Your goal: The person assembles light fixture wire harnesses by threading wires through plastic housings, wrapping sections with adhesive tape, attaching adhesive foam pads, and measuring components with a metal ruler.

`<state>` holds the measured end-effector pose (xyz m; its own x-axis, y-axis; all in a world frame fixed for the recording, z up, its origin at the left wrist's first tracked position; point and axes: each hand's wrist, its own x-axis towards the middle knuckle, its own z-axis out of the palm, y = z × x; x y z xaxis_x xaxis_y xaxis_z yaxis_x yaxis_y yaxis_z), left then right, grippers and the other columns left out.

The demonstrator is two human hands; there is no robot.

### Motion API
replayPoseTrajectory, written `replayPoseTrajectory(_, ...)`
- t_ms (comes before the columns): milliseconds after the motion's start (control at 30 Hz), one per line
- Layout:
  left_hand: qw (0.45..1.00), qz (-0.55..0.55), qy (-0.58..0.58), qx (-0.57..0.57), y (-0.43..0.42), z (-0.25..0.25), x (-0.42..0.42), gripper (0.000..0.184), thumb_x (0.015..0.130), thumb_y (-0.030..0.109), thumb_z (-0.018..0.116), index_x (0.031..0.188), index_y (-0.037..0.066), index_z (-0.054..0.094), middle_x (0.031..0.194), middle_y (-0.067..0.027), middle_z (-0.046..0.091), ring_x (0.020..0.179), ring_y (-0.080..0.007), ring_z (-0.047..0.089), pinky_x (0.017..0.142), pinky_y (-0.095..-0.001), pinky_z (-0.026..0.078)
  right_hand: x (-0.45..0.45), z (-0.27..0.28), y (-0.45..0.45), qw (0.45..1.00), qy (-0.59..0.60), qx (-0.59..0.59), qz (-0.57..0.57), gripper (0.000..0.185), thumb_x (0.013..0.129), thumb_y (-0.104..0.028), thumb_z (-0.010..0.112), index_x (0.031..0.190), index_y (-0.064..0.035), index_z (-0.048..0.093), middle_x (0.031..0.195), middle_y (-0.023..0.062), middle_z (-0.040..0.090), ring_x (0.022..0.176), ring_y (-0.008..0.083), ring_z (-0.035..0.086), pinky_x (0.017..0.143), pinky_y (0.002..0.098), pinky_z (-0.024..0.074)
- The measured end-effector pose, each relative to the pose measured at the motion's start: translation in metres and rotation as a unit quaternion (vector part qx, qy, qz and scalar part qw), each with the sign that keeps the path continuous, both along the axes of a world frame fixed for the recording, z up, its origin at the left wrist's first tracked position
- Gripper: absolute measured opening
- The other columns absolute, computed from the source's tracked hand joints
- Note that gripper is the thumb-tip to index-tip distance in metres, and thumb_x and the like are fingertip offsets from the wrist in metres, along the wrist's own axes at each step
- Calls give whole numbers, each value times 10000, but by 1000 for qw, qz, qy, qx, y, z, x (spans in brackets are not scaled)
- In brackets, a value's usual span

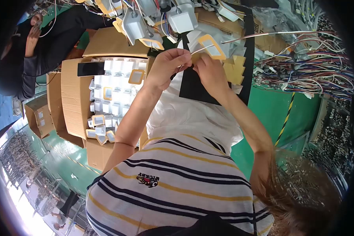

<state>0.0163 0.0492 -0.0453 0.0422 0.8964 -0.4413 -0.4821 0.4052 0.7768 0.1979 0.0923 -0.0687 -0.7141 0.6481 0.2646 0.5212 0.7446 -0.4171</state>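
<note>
My left hand [170, 67] is closed, thumb and finger pinching a thin white wire [201, 50] in front of me. A dark piece of the wire shows below its fingers. Close beside it, my right hand [211, 74] has its fingers bent together; what they grip is hidden. Just beyond the right hand lies a white housing with a yellow-edged frame [213, 47], and the white wire runs across it. A longer cable [269, 36] stretches from near the housing toward the right; whether it joins the wire, I cannot tell.
White housings with wires [181, 19] crowd the far edge. At left, an open cardboard box [76, 98] holds rows of housings, with a black phone-like object [91, 69] on top. Wire bundles [299, 74] lie at right, near yellow pads [235, 70]. Another person's sleeve [29, 72] shows at upper left.
</note>
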Motion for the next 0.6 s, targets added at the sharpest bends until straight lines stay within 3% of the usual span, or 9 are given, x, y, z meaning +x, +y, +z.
replayPoseTrajectory(133,1000,-8,-8,-18,3,-6,1,145,915,176,656,996,56,652,851,3,648,814,-72,619,808,-251,517,16,-8,-13,991,-42,111,65,84,774,-80,604,851,-54,586,988,68,559,905,233,572,805,359,478)
replayPoseTrajectory(233,999,-27,-15,-23,4,-8,1,147,918,181,654,997,57,653,854,-1,651,816,-76,621,806,-257,520,20,-9,-12,986,-17,139,89,96,782,-82,593,870,-48,575,970,56,552,899,230,579,827,351,484)
replayPoseTrajectory(333,999,-11,-37,-9,7,-4,5,140,894,155,677,901,15,664,819,-34,659,744,-90,604,687,-220,490,20,-15,-9,985,-2,150,87,102,791,-95,585,880,-51,561,981,55,579,942,231,590,875,347,479)
replayPoseTrajectory(433,999,-20,-31,-19,9,2,7,130,892,149,680,887,20,663,815,-33,660,757,-103,622,711,-228,504,19,-16,-13,993,61,49,84,70,818,-86,585,872,-57,551,1006,60,628,960,244,602,907,377,473)
replayPoseTrajectory(533,999,-35,-36,-13,12,-1,11,114,885,118,679,907,7,667,821,-33,664,765,-94,626,711,-225,501,23,1,-20,991,66,72,92,68,848,-71,590,820,-69,528,1029,70,662,941,269,615,925,416,466)
replayPoseTrajectory(600,995,-55,72,39,10,1,13,122,877,99,677,933,-9,668,833,-34,668,773,-82,622,710,-218,496,31,27,-34,987,122,55,85,104,848,-62,609,831,-69,507,1029,91,661,898,303,627,911,432,476)
